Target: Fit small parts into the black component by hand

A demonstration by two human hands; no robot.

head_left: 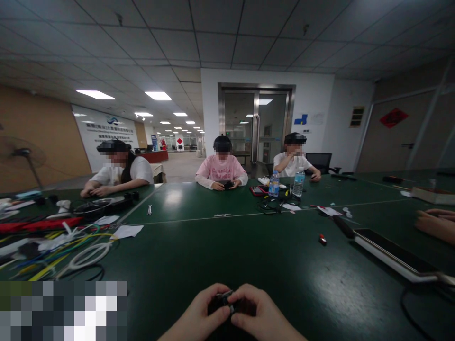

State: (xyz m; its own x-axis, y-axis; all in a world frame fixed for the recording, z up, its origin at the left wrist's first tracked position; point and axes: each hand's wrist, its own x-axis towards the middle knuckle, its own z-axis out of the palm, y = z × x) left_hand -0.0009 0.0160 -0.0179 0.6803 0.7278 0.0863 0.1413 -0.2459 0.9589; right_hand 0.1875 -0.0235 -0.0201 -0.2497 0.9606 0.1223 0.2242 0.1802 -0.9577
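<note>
My left hand (201, 310) and my right hand (261, 315) meet at the bottom edge of the view, just above the green table (227, 246). Both have their fingers curled and pinched round a small dark object (224, 299) held between them. I cannot make out what the object is; most of it is hidden by my fingers.
Three people sit at the far side, hands on small items. Two water bottles (273, 183) and cables lie mid-table. Coloured wires and zip ties (60, 251) lie left. A long white-edged flat device (391, 253) lies right, beside another person's hand (435, 225).
</note>
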